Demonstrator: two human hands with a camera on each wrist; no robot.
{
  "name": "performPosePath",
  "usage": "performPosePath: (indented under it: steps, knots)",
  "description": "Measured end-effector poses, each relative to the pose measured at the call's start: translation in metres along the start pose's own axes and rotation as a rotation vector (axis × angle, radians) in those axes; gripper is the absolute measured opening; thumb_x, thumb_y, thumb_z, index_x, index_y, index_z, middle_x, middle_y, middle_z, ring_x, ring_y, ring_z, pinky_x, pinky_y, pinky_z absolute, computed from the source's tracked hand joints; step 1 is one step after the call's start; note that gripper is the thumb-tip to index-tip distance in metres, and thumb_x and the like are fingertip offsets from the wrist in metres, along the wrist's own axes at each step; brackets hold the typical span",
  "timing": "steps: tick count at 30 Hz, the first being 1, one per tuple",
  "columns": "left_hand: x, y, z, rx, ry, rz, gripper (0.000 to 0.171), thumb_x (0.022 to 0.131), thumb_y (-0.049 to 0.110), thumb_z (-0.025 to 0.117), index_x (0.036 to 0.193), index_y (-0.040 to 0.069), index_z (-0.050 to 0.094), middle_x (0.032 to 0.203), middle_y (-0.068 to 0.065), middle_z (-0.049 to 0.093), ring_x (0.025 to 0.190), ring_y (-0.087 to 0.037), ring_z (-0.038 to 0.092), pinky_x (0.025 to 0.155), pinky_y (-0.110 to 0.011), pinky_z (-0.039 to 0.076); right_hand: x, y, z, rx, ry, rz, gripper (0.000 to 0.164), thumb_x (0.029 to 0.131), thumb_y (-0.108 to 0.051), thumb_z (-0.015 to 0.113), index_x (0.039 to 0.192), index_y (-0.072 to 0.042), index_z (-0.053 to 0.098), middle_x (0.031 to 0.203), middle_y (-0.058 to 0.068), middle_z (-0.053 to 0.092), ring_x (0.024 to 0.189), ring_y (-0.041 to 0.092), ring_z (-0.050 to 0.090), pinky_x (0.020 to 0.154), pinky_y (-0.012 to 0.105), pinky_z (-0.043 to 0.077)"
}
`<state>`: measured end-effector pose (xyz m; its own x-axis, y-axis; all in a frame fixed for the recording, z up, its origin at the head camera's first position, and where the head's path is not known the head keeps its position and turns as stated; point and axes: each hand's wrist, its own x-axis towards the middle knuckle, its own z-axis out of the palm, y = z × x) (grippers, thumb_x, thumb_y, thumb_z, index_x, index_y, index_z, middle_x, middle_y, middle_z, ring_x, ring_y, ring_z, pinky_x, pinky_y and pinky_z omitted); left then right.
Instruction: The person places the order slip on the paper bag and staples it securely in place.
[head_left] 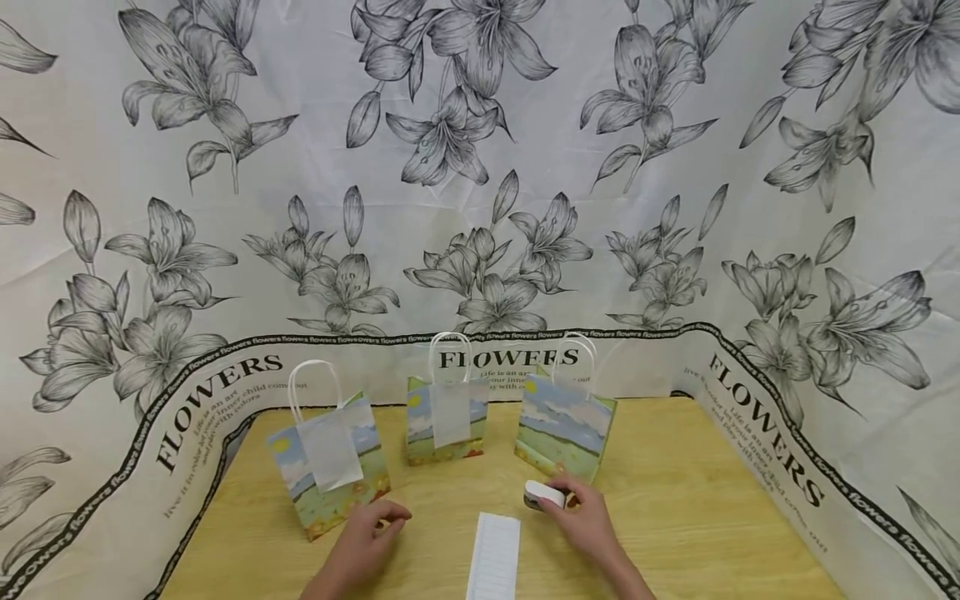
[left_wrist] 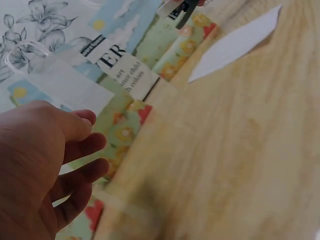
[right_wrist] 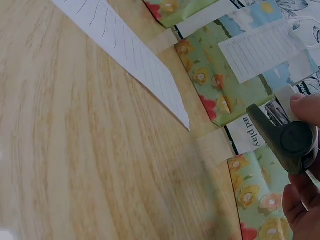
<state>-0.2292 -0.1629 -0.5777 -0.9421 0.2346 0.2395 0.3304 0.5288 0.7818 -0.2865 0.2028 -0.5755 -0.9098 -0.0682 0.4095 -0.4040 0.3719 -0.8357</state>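
Observation:
My right hand (head_left: pixel 588 521) grips a small white-and-dark stapler (head_left: pixel 543 495) between thumb and fingers, just in front of the right paper bag (head_left: pixel 564 425). The right wrist view shows the stapler's dark side (right_wrist: pixel 285 142) with its jaws apart. My left hand (head_left: pixel 363 537) holds nothing, its fingers loosely curled, near the lower corner of the left paper bag (head_left: pixel 371 450). A lined white sheet (head_left: pixel 330 450) lies against that bag's front, and a similar sheet (head_left: pixel 452 414) is on the middle bag (head_left: pixel 420 425). Between the hands lies a stack or sheet of lined paper (head_left: pixel 493 554).
All three bags stand upright on the wooden table (head_left: pixel 675 500), white handles up, with painted landscape fronts. A white cloth (head_left: pixel 480 250) printed with flowers hangs behind the table and along both sides.

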Motion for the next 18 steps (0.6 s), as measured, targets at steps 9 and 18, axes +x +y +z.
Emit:
performPosePath:
  steps: [9,18]
  knots:
    - [-0.020,-0.019,0.034,-0.211,-0.141,-0.063,0.014,0.096,0.012,0.062,0.101,0.002,0.071,0.091,-0.007,0.070,0.078,-0.009,0.063,0.064,-0.027,0.051,-0.023,0.017,-0.013,0.010,-0.166,0.227,0.020,0.081,-0.010,0.078,0.098,-0.007,0.068,0.093,0.002,0.065,0.078,0.010,0.057,0.061,0.026,0.048]
    - [0.002,-0.009,0.046,-0.197,-0.146,-0.081,0.012,0.096,0.018,0.064,0.099,0.011,0.072,0.093,0.003,0.068,0.082,-0.008,0.063,0.069,-0.028,0.051,-0.014,0.021,-0.016,0.017,-0.160,0.182,0.024,0.080,-0.007,0.079,0.102,-0.003,0.068,0.100,0.007,0.066,0.087,0.015,0.062,0.066,0.027,0.053]
